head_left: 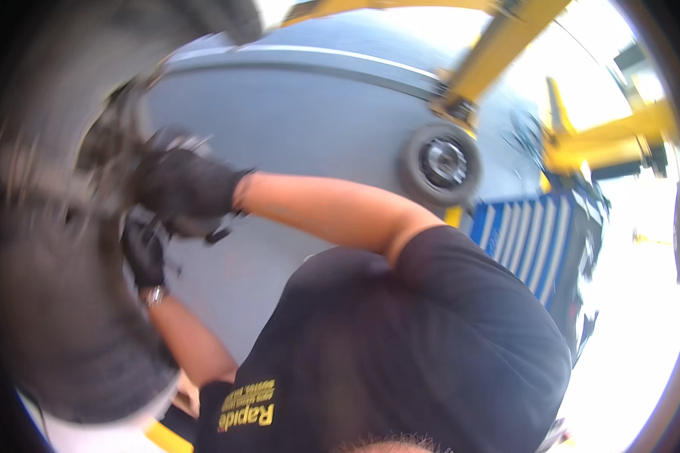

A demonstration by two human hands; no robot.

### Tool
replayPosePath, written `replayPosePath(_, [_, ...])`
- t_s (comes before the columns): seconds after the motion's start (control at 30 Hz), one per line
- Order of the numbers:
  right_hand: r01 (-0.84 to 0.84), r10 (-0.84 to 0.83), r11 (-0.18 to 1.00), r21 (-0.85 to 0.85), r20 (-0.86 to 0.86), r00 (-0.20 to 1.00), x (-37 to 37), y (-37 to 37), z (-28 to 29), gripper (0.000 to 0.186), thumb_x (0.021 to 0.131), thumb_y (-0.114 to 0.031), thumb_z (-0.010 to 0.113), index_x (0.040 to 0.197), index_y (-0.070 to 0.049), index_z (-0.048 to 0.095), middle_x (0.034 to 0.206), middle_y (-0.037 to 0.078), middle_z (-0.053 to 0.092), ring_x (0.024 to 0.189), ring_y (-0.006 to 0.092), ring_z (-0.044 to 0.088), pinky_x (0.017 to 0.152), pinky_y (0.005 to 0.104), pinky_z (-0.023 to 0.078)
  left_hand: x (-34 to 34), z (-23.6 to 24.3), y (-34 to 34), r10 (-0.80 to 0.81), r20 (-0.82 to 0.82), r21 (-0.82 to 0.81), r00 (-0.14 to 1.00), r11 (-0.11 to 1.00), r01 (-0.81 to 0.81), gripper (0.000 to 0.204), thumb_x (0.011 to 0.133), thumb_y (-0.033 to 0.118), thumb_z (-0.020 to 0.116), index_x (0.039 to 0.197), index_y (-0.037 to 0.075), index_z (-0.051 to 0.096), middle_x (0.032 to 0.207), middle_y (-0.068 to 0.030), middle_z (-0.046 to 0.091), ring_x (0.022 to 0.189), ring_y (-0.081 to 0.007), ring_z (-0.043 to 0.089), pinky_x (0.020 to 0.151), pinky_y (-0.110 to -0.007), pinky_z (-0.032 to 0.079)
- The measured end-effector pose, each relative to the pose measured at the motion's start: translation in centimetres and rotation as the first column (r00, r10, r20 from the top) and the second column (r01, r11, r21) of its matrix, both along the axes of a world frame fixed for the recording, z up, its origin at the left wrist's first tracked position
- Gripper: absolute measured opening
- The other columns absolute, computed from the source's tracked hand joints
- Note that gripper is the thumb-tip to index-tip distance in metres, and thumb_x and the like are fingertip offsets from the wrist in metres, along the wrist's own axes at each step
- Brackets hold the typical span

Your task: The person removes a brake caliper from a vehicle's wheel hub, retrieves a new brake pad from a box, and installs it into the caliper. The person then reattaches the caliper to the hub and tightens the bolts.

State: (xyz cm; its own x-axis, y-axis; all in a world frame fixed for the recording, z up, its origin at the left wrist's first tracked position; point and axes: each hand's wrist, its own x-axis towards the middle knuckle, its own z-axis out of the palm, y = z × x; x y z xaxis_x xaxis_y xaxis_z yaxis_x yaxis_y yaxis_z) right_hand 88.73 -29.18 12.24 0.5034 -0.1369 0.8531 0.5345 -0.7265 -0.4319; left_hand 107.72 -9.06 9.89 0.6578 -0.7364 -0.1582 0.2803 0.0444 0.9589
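Far left is a dark, blurred wheel well (45,317). The hub and brake hardware (113,147) sit at its upper edge, up against the grey car body (310,113). Everything there is smeared by motion, so I can't make out single parts.

The left hand (143,253) is in a black glove with a wristwatch (153,296) just below it. It's reaching up under the hub hardware, fingers bent, but I honestly can't tell if it's gripping anything.

The right hand (185,185), also in a black glove, is just above it and pressed against the same hardware with the fingers curled in. A small dark piece (217,235) pokes out beneath the palm. Can't tell if that hand is clamped on it or just resting there.

Further right there's a small wheel (442,162) on the grey body, with yellow lift arms (499,53) above it. A blue and white striped panel (529,234) is at the far right.
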Motion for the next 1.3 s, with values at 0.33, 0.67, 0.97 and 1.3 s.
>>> replayPosePath(0.33, [0.867,-0.850,0.481,0.130,0.311,0.424,-29.8,4.6,4.9,0.033,0.080,-0.006,0.072,0.112,-0.006,0.067,0.094,0.009,0.067,0.082,0.0283,0.065,0.073,0.0420,0.052,3.4,-1.7,-0.3,-0.061,0.705,0.139,0.707,0.989,-0.053,0.046,0.100,0.019,0.054,0.142,0.000,0.050,0.111,-0.0100,0.058,0.085,-0.0140,0.057,0.065,-0.026,0.049])
replayPosePath(0.67, [0.925,-0.665,0.378,-0.043,0.683,0.303,-40.5,11.5,9.0,0.024,0.082,-0.015,0.077,0.101,-0.004,0.068,0.090,0.009,0.066,0.075,0.0271,0.066,0.066,0.0422,0.054,2.8,-0.4,-1.9,0.069,0.335,0.072,0.940,0.993,-0.098,0.059,0.104,0.040,0.050,0.144,-0.004,0.047,0.119,-0.0126,0.058,0.100,-0.0225,0.060,0.079,-0.034,0.052])
replayPosePath(0.97, [0.898,-0.635,0.440,-0.024,0.699,0.329,-52.8,10.9,9.1,0.025,0.081,-0.015,0.076,0.101,-0.002,0.068,0.088,0.009,0.066,0.071,0.0261,0.067,0.063,0.0407,0.054,0.9,0.6,-3.2,0.226,0.578,0.137,0.784,0.920,-0.367,0.053,0.103,0.042,0.051,0.134,-0.001,0.055,0.108,-0.0092,0.060,0.090,-0.0196,0.059,0.073,-0.034,0.050])
replayPosePath(1.3, [0.858,-0.718,0.508,0.081,0.591,0.369,-62.8,10.0,8.2,0.031,0.077,-0.010,0.074,0.106,0.000,0.067,0.086,0.009,0.067,0.069,0.0251,0.066,0.062,0.0380,0.053,-1.9,1.7,-4.7,0.248,0.650,0.225,0.719,0.840,-0.493,0.049,0.101,0.042,0.054,0.127,0.001,0.059,0.101,-0.0072,0.062,0.082,-0.0180,0.058,0.069,-0.035,0.049])
